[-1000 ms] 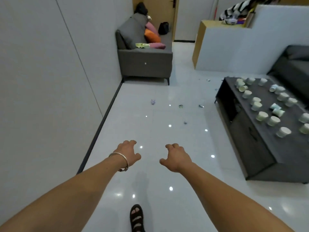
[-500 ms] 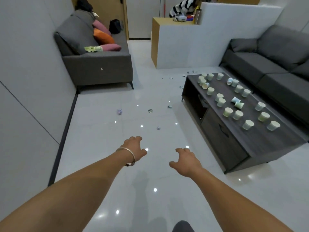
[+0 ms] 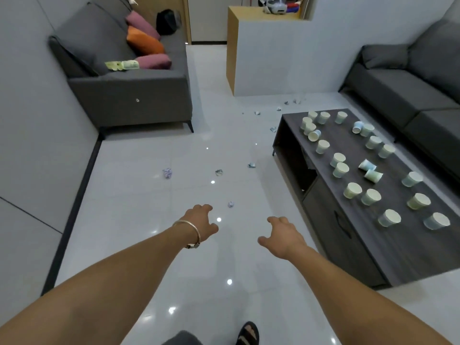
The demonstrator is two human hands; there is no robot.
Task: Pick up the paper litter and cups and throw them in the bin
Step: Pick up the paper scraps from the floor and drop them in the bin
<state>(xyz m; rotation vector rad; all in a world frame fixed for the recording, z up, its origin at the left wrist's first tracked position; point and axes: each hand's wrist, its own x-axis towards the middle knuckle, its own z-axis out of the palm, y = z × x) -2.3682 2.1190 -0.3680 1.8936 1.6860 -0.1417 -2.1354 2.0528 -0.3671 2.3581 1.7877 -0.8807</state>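
Several crumpled paper scraps lie on the glossy white floor: a purple wad [image 3: 167, 173], a small one [image 3: 219, 172], another [image 3: 251, 165] and the nearest [image 3: 230, 204], just beyond my left hand. More scraps [image 3: 286, 102] lie farther back by the white partition. Several paper cups [image 3: 352, 190], most upside down and a few on their sides [image 3: 372, 175], cover the dark coffee table [image 3: 403, 247] at the right. My left hand [image 3: 202, 224], with a bangle at the wrist, and my right hand [image 3: 282, 236] hover over the floor, fingers loosely curled, holding nothing. No bin is in view.
A grey sofa [image 3: 129, 95] with cushions stands at the left wall, and a second grey sofa [image 3: 410, 90] behind the table at the right. A white and wood partition [image 3: 278, 56] stands at the back. My sandalled foot [image 3: 249, 334] is at the bottom edge.
The view has swung right and moved forward, bringing the coffee table and the right sofa fully into sight. Both hands stay stretched out in front, holding nothing.
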